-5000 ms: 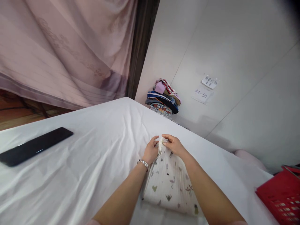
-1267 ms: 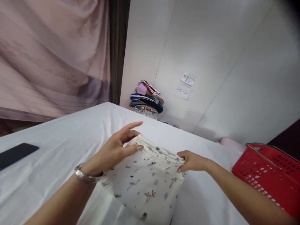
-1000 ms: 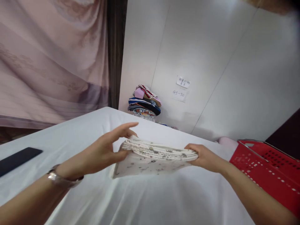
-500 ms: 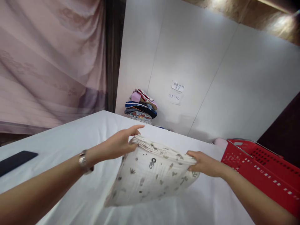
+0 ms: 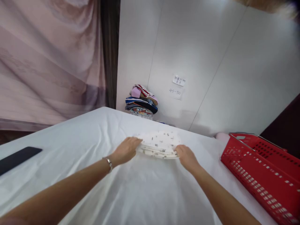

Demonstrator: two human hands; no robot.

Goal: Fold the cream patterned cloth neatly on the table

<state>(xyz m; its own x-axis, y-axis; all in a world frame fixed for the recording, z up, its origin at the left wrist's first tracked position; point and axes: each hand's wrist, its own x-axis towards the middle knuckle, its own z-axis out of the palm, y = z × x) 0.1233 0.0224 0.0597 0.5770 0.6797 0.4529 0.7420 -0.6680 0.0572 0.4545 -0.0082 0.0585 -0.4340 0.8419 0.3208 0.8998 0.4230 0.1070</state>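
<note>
White wall: rose behind the work, with a pink curtain hanging to its left and two paper notes stuck to it, the lower one reading "45-50".
White sheet: covered the broad surface, wrinkled in long creases towards the person.
Latest change: half a second earlier the bundle hung tilted, its printed face towards the person; now it had swung away, the broad face lying beyond the hands and the layered edge facing back. That suggested handling still under way, with the folds kept together and neither corner released.
Printed cloth: off-white, scattered with small dark and muted motifs, folded into several layers stacked along the near edge; its far part looked blurred and washed out. It was between the hands, over the middle of the sheet; whether its underside touched the sheet could not be told.
Left hand: pinched the near left corner, fingers over the top, thumb hidden; a silver bracelet circled the wrist.
Right hand: pinched the near right corner.
Surroundings: a clothes stack stood beyond the far edge, a red plastic basket at right, a flat black object at left.
</note>
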